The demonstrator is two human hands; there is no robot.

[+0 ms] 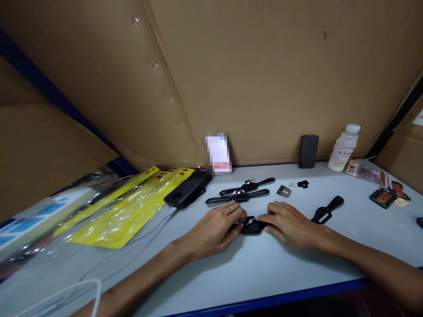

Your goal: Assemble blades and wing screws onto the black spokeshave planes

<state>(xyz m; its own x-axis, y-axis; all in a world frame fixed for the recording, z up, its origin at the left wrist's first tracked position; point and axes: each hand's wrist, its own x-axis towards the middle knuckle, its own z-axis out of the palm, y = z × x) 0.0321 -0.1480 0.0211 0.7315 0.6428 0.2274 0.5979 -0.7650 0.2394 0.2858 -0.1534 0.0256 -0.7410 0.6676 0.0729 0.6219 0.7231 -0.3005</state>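
Both hands grip a black spokeshave [254, 226] low over the table, one at each end. My left hand [222, 224] is closed round its left handle, and my right hand [287, 222] pinches the right one. Behind them lie two more black spokeshaves, a far one [248, 186] and a nearer one [240, 196]. To the right, partly hidden by my right wrist, is a spokeshave body [322, 215] with an open slot. A flat metal blade [283, 190], small silvery screws [292, 184] and a black cap plate [303, 184] rest beyond my right hand.
On the left are yellow-backed clear packages [122, 215], a black power bank [187, 189] with a cable and a white-blue box [42, 215]. A lit phone [219, 154], a dark phone [308, 152] and a bottle [343, 149] stand by the cardboard wall. Small packets [383, 197] lie right.
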